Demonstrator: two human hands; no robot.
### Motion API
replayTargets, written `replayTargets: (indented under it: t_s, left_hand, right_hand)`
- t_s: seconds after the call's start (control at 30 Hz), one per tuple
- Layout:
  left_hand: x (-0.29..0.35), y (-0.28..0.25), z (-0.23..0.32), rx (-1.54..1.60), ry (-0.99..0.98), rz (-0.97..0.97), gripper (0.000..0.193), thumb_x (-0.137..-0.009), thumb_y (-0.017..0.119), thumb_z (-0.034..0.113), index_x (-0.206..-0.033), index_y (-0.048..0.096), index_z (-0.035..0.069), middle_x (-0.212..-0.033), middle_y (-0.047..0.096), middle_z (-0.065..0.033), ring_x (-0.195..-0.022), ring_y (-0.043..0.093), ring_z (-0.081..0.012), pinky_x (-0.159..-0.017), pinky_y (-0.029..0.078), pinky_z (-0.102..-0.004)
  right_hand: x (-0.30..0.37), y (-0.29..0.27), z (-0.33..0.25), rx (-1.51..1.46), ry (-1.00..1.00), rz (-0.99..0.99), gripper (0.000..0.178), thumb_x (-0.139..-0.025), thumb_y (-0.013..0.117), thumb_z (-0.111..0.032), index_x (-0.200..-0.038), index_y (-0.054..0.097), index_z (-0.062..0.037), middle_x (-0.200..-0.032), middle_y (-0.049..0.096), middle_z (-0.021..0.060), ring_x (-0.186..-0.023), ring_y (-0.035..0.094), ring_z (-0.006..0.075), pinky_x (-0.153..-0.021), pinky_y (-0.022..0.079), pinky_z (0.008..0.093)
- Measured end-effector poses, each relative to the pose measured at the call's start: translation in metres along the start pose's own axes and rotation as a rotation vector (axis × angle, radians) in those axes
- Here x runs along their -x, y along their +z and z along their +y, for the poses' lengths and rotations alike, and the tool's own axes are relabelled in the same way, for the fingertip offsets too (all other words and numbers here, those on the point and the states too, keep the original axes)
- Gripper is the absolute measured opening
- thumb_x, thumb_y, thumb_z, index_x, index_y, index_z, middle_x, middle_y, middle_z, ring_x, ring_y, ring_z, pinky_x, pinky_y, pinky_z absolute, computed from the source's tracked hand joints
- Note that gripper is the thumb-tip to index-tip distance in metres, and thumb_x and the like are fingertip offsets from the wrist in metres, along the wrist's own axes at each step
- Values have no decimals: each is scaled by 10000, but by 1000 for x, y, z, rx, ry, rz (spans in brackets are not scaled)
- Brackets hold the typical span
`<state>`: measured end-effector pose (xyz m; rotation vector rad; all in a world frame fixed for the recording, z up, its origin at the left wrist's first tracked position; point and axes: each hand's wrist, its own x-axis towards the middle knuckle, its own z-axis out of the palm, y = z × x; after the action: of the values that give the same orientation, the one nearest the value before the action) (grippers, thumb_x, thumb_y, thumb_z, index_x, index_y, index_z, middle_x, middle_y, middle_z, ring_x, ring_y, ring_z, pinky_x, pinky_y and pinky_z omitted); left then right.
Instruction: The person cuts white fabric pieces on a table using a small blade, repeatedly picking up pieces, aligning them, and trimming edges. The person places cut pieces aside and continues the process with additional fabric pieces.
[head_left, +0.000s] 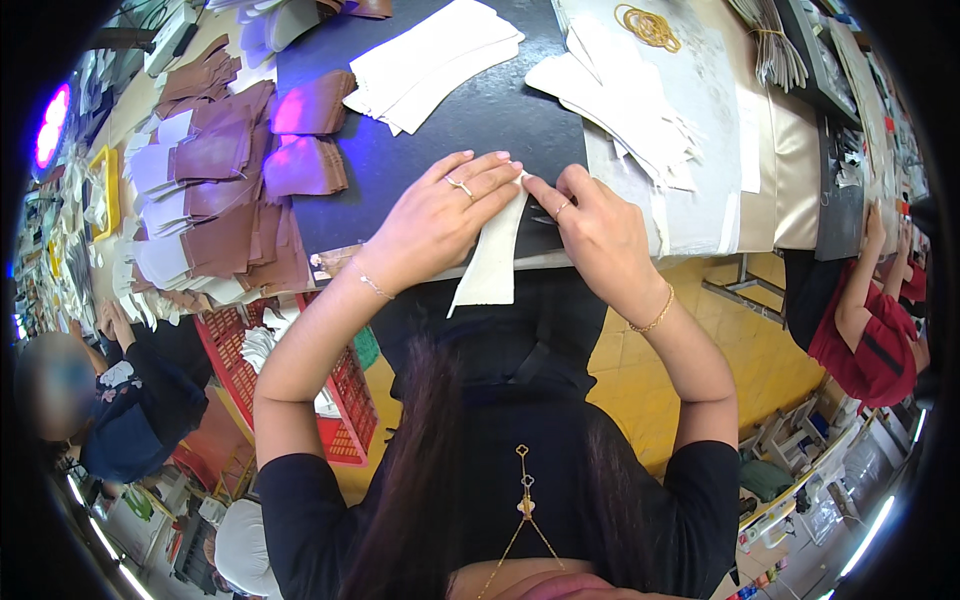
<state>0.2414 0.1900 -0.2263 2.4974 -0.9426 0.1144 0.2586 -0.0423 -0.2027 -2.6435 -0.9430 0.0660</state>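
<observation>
Cream strip [492, 262]: lies at the near edge of the dark mat [390, 170], wide end overhanging it, narrow tip pointing inward over the mat.
Strip handling: judged light, thin and pliable, liable to crease; best held by the narrow tip, body pressed flat.
Left hand [438, 218]: flattened, fingers together, against the strip's left side.
Right hand [602, 222]: curled, index finger at the tip; cannot tell whether pinching.
</observation>
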Motion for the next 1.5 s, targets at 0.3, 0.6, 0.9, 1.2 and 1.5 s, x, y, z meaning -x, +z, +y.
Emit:
replayTargets:
  t_s: [0.3,0.6,0.9,1.2,1.5]
  left_hand:
    - [32,5,32,-175,-300,95,430,-869,763,204,-1242,659,16,-1406,593,-98,-1211,584,-271,-969,446,-450]
    - [28,2,31,-158,-297,86,408,-860,763,211,-1217,658,43,-1402,601,-64,-1173,585,-252,-974,426,-450]
    - [21,1,33,-291,-220,-5,402,-824,745,185,-1202,621,125,-1360,601,-108,-1172,584,-300,-973,458,-458]
    - [21,2,34,-368,-211,26,454,-832,719,222,-1265,618,130,-1310,602,-102,-1151,573,-261,-928,463,-426]
    - [33,0,16,-372,-362,97,518,-827,738,146,-1336,640,134,-1390,586,-51,-1184,556,-251,-976,404,-441]
  right_hand:
    - [-31,0,-4,-431,170,-86,229,-887,718,-104,-1110,737,-57,-973,645,125,-833,678,344,-774,555,421]
    - [-18,-2,-14,-424,126,-46,213,-890,706,-76,-1099,744,-73,-913,637,103,-784,670,336,-707,554,414]
    - [0,3,-20,-208,43,-41,493,-775,721,38,-1245,721,-109,-871,537,96,-717,633,295,-653,530,401]
    - [1,1,-21,-38,-53,-45,400,-832,677,-60,-1231,712,-61,-887,527,66,-758,645,204,-612,543,342]
    - [-25,15,-32,11,-174,-45,403,-880,620,-101,-1269,648,-5,-927,537,67,-752,655,189,-610,552,341]
